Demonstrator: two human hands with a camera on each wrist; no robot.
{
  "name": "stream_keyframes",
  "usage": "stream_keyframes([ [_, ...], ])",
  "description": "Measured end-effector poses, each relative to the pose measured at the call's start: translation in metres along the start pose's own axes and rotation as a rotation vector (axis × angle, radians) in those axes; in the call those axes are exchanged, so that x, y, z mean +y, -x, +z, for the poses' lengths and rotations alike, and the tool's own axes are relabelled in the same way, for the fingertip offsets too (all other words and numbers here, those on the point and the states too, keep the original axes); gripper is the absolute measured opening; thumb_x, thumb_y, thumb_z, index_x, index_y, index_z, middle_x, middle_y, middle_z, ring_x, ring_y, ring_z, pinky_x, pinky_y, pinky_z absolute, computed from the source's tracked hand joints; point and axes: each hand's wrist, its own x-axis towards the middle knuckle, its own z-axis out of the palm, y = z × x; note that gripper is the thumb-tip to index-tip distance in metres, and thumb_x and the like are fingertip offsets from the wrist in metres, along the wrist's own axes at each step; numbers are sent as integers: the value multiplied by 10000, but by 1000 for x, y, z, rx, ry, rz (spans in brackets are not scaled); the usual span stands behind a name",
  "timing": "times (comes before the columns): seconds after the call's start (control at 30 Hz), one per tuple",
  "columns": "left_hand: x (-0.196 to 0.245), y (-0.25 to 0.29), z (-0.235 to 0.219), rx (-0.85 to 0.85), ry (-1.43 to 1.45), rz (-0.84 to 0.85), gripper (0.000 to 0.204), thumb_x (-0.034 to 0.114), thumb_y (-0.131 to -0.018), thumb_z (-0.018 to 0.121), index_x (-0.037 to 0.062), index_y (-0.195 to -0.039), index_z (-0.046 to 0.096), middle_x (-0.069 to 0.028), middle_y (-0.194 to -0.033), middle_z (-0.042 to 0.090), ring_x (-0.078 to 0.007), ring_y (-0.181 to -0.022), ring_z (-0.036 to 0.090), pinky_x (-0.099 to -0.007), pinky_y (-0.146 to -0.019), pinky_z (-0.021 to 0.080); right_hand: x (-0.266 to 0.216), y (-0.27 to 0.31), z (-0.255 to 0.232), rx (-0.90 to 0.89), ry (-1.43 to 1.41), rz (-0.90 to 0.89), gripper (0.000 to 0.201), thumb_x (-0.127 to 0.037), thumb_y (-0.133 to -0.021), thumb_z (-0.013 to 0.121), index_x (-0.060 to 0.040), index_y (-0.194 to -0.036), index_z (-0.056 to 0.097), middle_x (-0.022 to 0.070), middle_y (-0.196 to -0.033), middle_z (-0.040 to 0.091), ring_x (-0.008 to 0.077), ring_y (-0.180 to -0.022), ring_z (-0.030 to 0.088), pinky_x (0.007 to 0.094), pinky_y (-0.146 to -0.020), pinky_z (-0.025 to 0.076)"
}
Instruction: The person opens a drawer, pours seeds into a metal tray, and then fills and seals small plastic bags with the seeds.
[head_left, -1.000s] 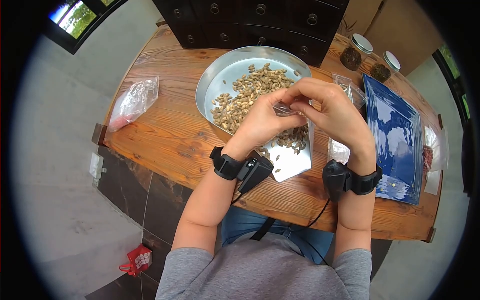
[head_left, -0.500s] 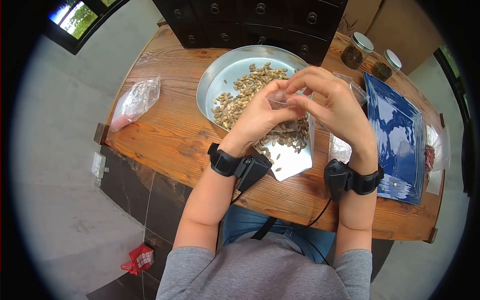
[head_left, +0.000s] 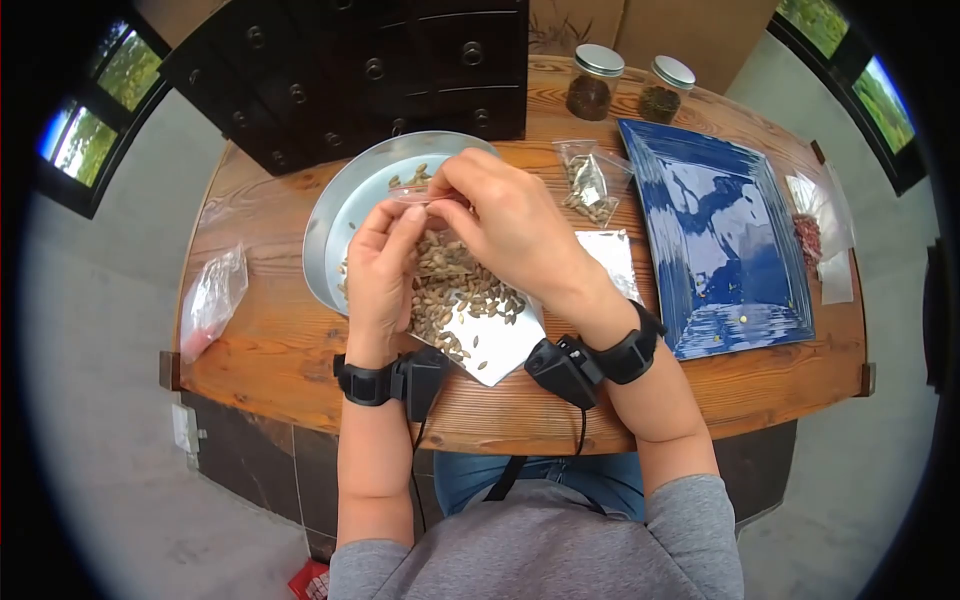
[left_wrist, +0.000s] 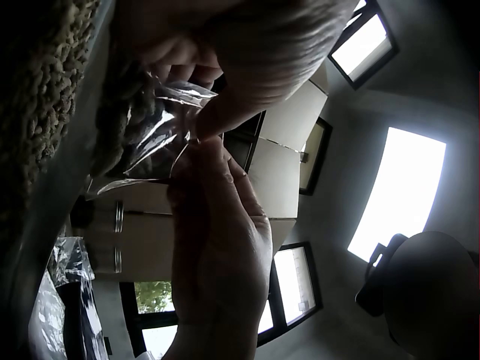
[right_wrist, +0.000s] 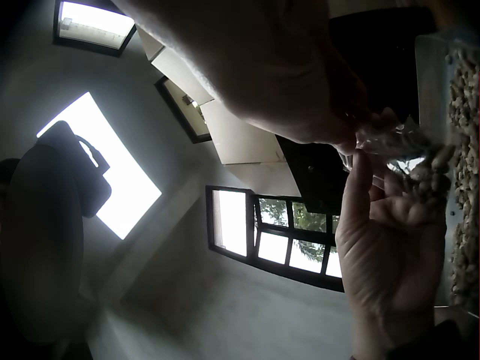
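Note:
Over a round metal pan (head_left: 318,235), both hands hold a small clear plastic bag (left_wrist: 150,135) at its mouth. Brown oval pods show inside the bag in both wrist views. My left hand (head_left: 380,270) pinches the near-left side between thumb and fingers. From the right, my right hand (head_left: 520,230) reaches across and pinches the same edge, so the two sets of fingertips meet there. Loose brown pods (head_left: 432,310) lie in the pan below, spreading onto its pale pointed front (head_left: 490,345). The hands hide part of the pile.
Right of the pan lie a clear bag of pods (head_left: 590,195) and a silvery packet (head_left: 607,262). A blue plate (head_left: 715,240) and a bag with red contents (head_left: 808,240) are farther right. Two lidded jars (head_left: 590,95) and a dark drawer cabinet (head_left: 350,75) stand behind. Another bag (head_left: 215,300) lies left.
The head view has turned right, so the pan now appears farther left. My fingertips have come together at the bag's mouth, where they stood farther apart half a second ago.

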Motion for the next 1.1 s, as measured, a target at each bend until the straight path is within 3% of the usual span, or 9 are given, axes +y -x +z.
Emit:
stream_keyframes([
  [0.07,0,0,2,47,-37,71,172,154,-898,490,6,-955,556,-52,-873,609,-98,-806,555,-213,-706,437,-1,0,-1,29,-52,31,91,-61,-757,577,12,-791,534,161,-775,566,352,-714,560,395,-615,454],
  [0.17,0,0,-3,60,-76,6,192,168,-906,476,3,-966,553,-60,-868,611,-115,-793,571,-230,-714,455,-4,-2,-1,97,-169,88,95,-58,-761,573,19,-805,537,175,-800,584,351,-709,575,385,-607,464],
  [0.27,-2,0,8,42,-1,64,204,179,-910,468,1,-965,552,-75,-860,613,-131,-794,584,-247,-722,471,2,-2,-2,64,-139,148,101,-59,-765,571,28,-808,544,183,-801,595,347,-709,590,379,-605,474],
  [0.43,-5,-2,0,7,32,-12,265,223,-923,436,-12,-986,542,-96,-854,625,-139,-756,598,-255,-728,486,2,-5,-7,-10,-172,280,130,-93,-781,576,29,-825,582,146,-735,612,230,-675,626,317,-588,484],
  [0.57,-3,-1,6,-5,-6,57,220,197,-921,440,4,-980,528,-128,-850,621,-182,-760,617,-267,-695,494,2,-5,-7,-90,-246,329,143,-103,-778,589,27,-836,600,116,-722,624,182,-640,607,286,-593,471],
  [0.83,-5,-1,5,27,-16,79,152,145,-886,510,17,-964,531,-92,-844,620,-157,-757,617,-251,-692,499,4,-6,-10,-177,-194,390,202,-169,-771,613,29,-814,615,105,-673,615,155,-617,587,263,-583,458],
  [1.1,-2,2,5,65,-126,120,132,127,-863,546,10,-919,569,-72,-860,620,-130,-797,597,-234,-721,480,9,-5,-7,-216,-318,406,200,-167,-780,600,29,-810,618,86,-671,615,124,-623,566,249,-590,450],
])
